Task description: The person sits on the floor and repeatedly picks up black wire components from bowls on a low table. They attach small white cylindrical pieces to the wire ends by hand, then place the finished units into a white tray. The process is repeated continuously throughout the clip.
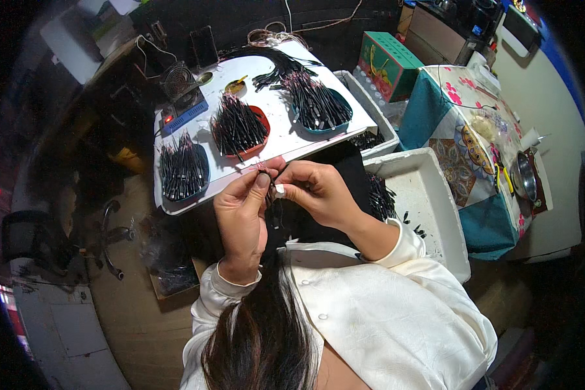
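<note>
Both hands meet over the wearer's lap, at the near edge of a white counter [286, 148]. The left hand [244, 209] has its grip clamped on a thin black cable [275, 209], thumb against fingers, probably to steady the pink wires at its top end. The right hand [322, 194] brings thumb and forefinger up just beside it; whether that grip closes on the strand cannot be told. Beyond, cable bundles stand pink tips up in a red bowl [264, 125] and two blue ones, a placing that seems meant to keep the ends sorted and within easy reach. A white foam box [435, 208] sits to the right with more black pieces. The cable lies between the hands, its wire ends above the left grip, its dark length hanging below.
</note>
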### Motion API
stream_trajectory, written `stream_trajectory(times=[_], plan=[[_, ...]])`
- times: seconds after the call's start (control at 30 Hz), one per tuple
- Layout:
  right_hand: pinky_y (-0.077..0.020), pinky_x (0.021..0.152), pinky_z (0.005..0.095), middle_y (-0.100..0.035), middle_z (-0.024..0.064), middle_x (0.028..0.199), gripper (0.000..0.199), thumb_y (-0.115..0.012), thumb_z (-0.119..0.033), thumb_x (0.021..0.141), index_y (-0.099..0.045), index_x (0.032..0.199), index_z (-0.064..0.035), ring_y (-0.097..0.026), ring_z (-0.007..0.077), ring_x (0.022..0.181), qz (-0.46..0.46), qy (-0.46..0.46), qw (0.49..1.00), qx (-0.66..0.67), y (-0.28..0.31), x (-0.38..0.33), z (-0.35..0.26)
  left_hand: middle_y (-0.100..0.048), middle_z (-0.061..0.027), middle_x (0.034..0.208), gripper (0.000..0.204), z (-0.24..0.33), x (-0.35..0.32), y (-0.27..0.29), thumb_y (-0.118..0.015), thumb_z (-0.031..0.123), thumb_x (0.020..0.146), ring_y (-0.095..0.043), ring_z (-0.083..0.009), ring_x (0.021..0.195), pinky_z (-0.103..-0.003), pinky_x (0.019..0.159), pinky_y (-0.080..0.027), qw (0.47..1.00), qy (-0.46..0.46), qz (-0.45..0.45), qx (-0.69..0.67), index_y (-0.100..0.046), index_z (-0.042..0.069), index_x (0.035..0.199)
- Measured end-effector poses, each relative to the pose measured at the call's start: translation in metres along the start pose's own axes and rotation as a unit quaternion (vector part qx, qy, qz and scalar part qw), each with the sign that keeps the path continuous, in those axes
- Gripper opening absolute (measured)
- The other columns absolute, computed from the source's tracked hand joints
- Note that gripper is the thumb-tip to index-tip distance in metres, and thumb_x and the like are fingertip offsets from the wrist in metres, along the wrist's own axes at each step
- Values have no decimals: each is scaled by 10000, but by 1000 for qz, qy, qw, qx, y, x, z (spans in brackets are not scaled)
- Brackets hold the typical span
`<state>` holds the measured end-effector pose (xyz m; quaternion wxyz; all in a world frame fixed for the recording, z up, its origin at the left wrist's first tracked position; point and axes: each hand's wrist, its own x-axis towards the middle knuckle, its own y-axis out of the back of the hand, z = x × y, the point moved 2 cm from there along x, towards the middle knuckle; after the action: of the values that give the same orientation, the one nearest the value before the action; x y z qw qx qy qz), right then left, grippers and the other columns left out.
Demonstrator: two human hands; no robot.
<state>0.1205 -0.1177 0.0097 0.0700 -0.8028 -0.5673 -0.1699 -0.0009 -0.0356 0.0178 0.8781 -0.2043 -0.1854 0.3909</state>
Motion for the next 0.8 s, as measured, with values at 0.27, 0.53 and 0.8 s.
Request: stream_trajectory(times=[0.27, 0.53, 0.8], plan=[[-509, 658, 246, -644, 86, 827, 112, -707, -18, 814, -640, 886, 35, -609, 96, 757, 2, 43, 997, -66, 8, 1, -9, -672, -130, 1047, 194, -5, -4, 3, -579, 56, 929, -629, -145, 944, -248, 855, -494, 997, -18, -35, 73, -645, -68, 1062], [-501, 675, 218, -640, 43, 873, 126, -665, -36, 864, -620, 960, 33, -601, 74, 768, -19, 22, 997, 75, 21, 11, -14, -689, -97, 897, 182, -5, -10, -4, -597, 99, 932, -652, -128, 754, -225, 663, -520, 992, -13, -40, 122, -653, -52, 1017], [-472, 640, 194, -605, 58, 877, 102, -635, -43, 892, -579, 924, 37, -575, 81, 755, -26, 1, 980, 198, 18, 7, -5, -676, -91, 826, 182, -1, -11, -3, -598, 90, 929, -575, -86, 638, -170, 535, -411, 994, 54, -84, 43, -648, -49, 1036]])
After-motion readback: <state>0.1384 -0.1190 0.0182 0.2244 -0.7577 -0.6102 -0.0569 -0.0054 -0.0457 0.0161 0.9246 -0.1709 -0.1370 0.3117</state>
